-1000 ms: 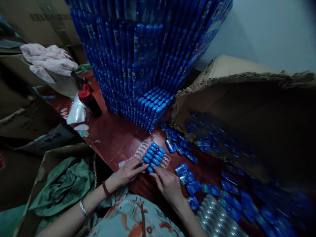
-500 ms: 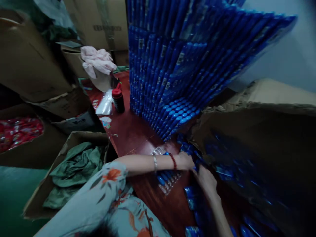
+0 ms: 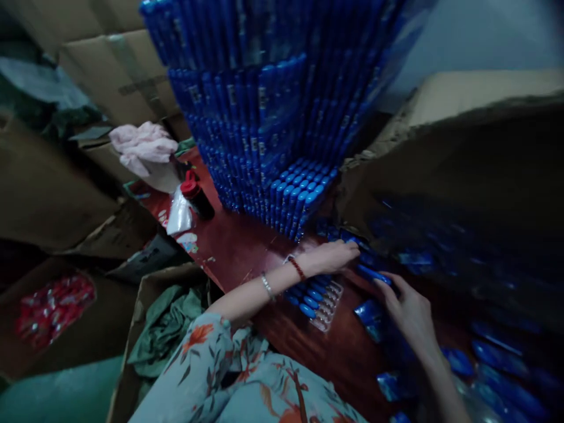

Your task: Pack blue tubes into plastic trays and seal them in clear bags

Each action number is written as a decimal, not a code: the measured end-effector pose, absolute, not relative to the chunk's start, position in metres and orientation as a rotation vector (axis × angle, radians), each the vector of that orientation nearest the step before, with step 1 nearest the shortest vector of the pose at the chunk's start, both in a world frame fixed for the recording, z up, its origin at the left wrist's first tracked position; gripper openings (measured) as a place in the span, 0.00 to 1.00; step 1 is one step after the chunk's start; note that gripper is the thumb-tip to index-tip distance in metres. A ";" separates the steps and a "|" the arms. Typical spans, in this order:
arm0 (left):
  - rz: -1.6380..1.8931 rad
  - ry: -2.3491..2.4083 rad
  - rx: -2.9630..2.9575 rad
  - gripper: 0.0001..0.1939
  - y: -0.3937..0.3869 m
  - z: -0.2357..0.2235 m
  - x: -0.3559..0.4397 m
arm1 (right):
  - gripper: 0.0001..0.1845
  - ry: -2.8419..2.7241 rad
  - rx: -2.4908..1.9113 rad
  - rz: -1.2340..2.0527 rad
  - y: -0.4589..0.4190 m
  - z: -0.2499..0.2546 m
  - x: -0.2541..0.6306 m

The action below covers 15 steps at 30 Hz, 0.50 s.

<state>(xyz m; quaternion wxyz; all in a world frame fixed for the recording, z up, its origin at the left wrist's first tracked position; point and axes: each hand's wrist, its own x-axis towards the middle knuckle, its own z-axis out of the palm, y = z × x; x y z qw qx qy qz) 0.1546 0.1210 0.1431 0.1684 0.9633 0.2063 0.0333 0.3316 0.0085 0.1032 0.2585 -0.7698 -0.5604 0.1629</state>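
Observation:
My right hand (image 3: 408, 305) pinches a slim blue piece (image 3: 372, 274) between thumb and fingers, over the red-brown table (image 3: 238, 238). My left hand (image 3: 335, 257) reaches across to loose blue pieces beside the carton; its fingers are drawn together, and what is in them is hidden. Under my left forearm lies a clear plastic tray (image 3: 328, 311) with ridged slots. Glossy blue oval pieces (image 3: 308, 310) fill part of it, while slots at its near right side show bare plastic. Small blue packets (image 3: 370, 317) lie on the table near my right hand.
A tall stack of blue packs (image 3: 238, 129) rises behind the tray. To the right, a large open carton (image 3: 458, 126) holds blue packets in shadow. A red-capped bottle (image 3: 199, 200) and a pink cloth (image 3: 143, 144) stand at left, above a box of green cloth (image 3: 170, 332).
My hands, close together before, are now apart: the right has drawn back to the right with the slim blue piece showing. The whole view has shifted and tilted.

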 end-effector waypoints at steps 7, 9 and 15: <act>0.870 0.846 2.142 0.28 0.084 0.164 0.054 | 0.20 -1.423 -1.892 0.599 0.001 0.098 0.301; 0.906 1.060 1.944 0.23 0.077 0.148 0.027 | 0.19 -1.464 -1.868 0.607 0.001 0.094 0.296; 0.860 1.306 1.484 0.17 0.074 0.103 -0.008 | 0.18 -1.504 -1.829 0.603 0.006 0.089 0.288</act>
